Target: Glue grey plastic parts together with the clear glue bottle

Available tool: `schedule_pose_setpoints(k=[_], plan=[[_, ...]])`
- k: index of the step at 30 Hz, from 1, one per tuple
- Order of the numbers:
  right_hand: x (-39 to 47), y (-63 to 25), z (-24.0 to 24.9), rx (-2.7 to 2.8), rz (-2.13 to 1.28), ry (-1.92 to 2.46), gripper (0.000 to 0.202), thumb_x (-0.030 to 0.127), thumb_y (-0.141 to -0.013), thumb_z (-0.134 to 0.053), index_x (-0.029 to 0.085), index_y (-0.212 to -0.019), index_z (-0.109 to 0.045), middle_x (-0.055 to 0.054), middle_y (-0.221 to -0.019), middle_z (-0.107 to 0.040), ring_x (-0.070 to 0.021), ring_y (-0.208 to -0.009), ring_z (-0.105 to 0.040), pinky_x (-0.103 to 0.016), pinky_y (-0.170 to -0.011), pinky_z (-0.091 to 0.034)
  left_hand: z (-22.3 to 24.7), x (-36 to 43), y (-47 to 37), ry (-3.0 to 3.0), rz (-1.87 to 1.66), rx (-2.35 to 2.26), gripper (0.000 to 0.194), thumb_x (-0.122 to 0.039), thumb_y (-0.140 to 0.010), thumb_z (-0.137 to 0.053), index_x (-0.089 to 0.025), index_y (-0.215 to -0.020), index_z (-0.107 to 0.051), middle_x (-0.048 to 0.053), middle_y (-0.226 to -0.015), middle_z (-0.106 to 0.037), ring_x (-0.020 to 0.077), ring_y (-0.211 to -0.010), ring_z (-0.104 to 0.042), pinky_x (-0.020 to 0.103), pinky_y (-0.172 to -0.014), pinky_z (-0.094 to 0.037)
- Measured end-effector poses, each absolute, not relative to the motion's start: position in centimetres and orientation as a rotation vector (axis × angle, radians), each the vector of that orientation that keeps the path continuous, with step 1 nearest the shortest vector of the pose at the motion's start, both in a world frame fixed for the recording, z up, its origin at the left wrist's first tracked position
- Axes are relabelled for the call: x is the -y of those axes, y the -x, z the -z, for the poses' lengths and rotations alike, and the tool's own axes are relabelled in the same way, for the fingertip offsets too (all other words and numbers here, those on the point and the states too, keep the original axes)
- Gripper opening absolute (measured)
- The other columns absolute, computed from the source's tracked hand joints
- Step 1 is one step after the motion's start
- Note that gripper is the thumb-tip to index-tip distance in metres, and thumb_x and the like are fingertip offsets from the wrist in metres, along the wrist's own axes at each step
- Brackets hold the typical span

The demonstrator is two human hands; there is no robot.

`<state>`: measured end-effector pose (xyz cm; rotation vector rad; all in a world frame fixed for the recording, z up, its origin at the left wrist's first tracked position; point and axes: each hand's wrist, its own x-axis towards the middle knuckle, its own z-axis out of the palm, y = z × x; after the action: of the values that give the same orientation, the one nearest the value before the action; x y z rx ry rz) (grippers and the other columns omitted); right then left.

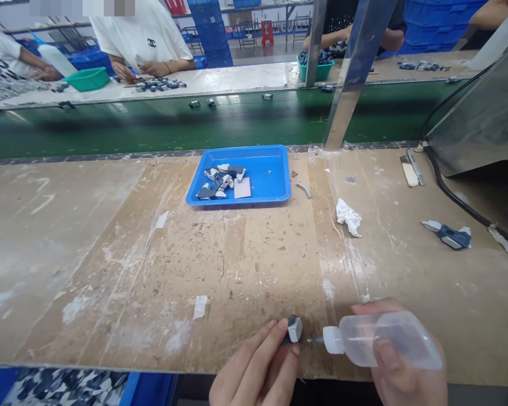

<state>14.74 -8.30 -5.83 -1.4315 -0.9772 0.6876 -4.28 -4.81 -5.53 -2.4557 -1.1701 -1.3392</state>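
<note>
My left hand [257,369] pinches a small grey-and-white plastic part [294,328] at the near edge of the wooden bench [110,254]. My right hand [402,372] grips a clear squeeze bottle [385,340] lying sideways, its white cap and thin metal nozzle [315,340] pointing left at the part, almost touching it. A blue tray [271,175] farther back holds several similar grey and white parts [220,180] and a pale card.
A crumpled white wipe [349,217], a loose blue-grey part [449,235] and a black cable [452,194] lie on the right. A metal hood [482,118] stands at the far right. Beyond a green conveyor [195,118], other people work with green bins [87,79].
</note>
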Motion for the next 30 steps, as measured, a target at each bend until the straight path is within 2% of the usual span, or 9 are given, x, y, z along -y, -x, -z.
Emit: schedule_pose_setpoints(k=[3, 6, 9, 12, 22, 26, 30], plan=[[8.2, -14.0, 4.9, 0.855, -0.719, 1.543, 0.043, 0.065, -0.083, -0.072, 0.021, -0.086, -0.075, -0.005, -0.065, -0.067, -0.0173, -0.052, -0.059, -0.025, -0.045, -0.044, 5.6, 5.0, 4.0, 2.382, 1.445, 1.163, 0.025, 0.002, -0.092, -0.066, -0.015, -0.076, -0.076, 0.008, -0.093, -0.081, 0.0153, -0.095, -0.077, 0.022, -0.082, -0.065], [7.9, -13.2, 3.8, 0.716, -0.762, 1.608, 0.049, 0.071, -0.077, -0.074, 0.023, -0.081, -0.076, -0.004, -0.068, -0.069, -0.0153, -0.057, -0.06, -0.023, -0.052, -0.044, 5.7, 5.3, 4.1, 2.497, 1.341, 1.23, 0.022, 0.006, -0.087, -0.07, -0.014, -0.081, -0.077, 0.01, -0.097, -0.081, 0.017, -0.098, -0.077, 0.024, -0.085, -0.065], [7.5, -12.7, 2.9, 0.622, -0.823, 1.597, 0.053, 0.076, -0.069, -0.078, 0.023, -0.079, -0.076, -0.002, -0.066, -0.067, -0.0138, -0.055, -0.058, -0.023, -0.051, -0.043, 5.5, 5.5, 4.5, 2.518, 1.328, 1.211, 0.021, 0.006, -0.087, -0.07, -0.013, -0.082, -0.077, 0.011, -0.097, -0.081, 0.0176, -0.099, -0.077, 0.024, -0.084, -0.065], [7.4, -12.5, 2.6, 0.568, -0.847, 1.58, 0.053, 0.076, -0.067, -0.08, 0.023, -0.077, -0.076, -0.001, -0.061, -0.064, -0.0124, -0.052, -0.055, -0.022, -0.05, -0.041, 5.4, 5.4, 4.6, 2.515, 1.327, 1.21, 0.021, 0.007, -0.086, -0.071, -0.013, -0.083, -0.077, 0.011, -0.098, -0.081, 0.0175, -0.099, -0.077, 0.023, -0.084, -0.064], [7.6, -12.6, 3.4, 0.623, -0.839, 1.537, 0.045, 0.067, -0.077, -0.077, 0.022, -0.079, -0.075, -0.002, -0.059, -0.062, -0.0144, -0.051, -0.053, -0.025, -0.049, -0.04, 6.3, 4.9, 4.1, 2.386, 1.467, 1.125, 0.025, 0.003, -0.092, -0.065, -0.014, -0.078, -0.077, 0.008, -0.097, -0.08, 0.0159, -0.097, -0.077, 0.021, -0.083, -0.064], [8.0, -13.3, 4.4, 0.681, -0.788, 1.524, 0.042, 0.063, -0.08, -0.076, 0.021, -0.083, -0.075, -0.003, -0.061, -0.064, -0.0159, -0.052, -0.056, -0.026, -0.047, -0.042, 6.3, 5.1, 4.3, 2.431, 1.439, 1.164, 0.025, 0.005, -0.092, -0.063, -0.014, -0.082, -0.078, 0.01, -0.099, -0.08, 0.0171, -0.101, -0.076, 0.023, -0.085, -0.064], [8.3, -15.6, 5.9, 0.727, -0.758, 1.296, 0.032, 0.052, -0.082, -0.076, 0.022, -0.092, -0.075, -0.005, -0.064, -0.066, -0.0188, -0.049, -0.061, -0.027, -0.041, -0.046, 5.6, 5.5, 4.6, 2.495, 1.421, 1.179, 0.021, 0.006, -0.089, -0.067, -0.012, -0.09, -0.077, 0.011, -0.098, -0.082, 0.019, -0.1, -0.078, 0.026, -0.083, -0.065]])
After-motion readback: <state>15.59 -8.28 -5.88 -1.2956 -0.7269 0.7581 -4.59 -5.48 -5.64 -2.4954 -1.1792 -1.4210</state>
